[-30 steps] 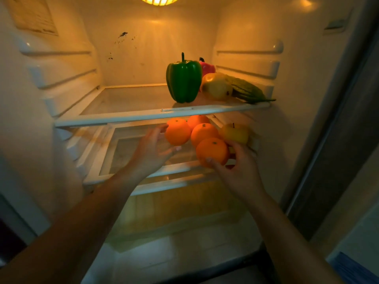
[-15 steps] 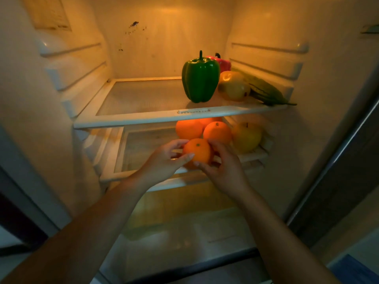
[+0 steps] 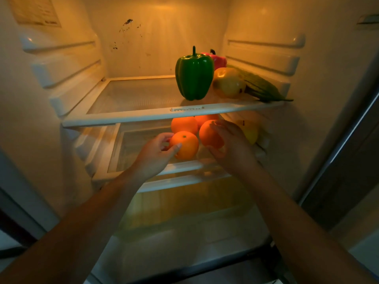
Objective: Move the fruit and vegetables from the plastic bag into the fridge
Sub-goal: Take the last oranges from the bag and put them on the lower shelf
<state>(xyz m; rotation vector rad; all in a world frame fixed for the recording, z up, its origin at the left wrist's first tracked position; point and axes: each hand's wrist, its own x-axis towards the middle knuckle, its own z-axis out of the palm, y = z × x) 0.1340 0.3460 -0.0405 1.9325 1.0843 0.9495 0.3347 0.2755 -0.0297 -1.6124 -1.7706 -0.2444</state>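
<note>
The fridge stands open, and several oranges lie on its lower glass shelf (image 3: 180, 168). My left hand (image 3: 154, 153) holds the front orange (image 3: 187, 146) between thumb and fingers. My right hand (image 3: 230, 144) curls round the orange to its right (image 3: 208, 136), fingers on top and thumb below. Two more oranges (image 3: 183, 124) sit behind them. A yellow apple (image 3: 250, 132) lies at the right, partly hidden by my right hand. The plastic bag is out of view.
On the upper shelf (image 3: 123, 119) stand a green pepper (image 3: 193, 76), a red pepper (image 3: 218, 60), a yellow fruit (image 3: 229, 83) and a long green gourd (image 3: 261, 88). The crisper drawer (image 3: 184, 201) sits below, and the door frame (image 3: 338, 144) runs at the right.
Both hands were on the front orange half a second ago. My right hand has moved up and right onto another orange, and the left hand stays on the front one.
</note>
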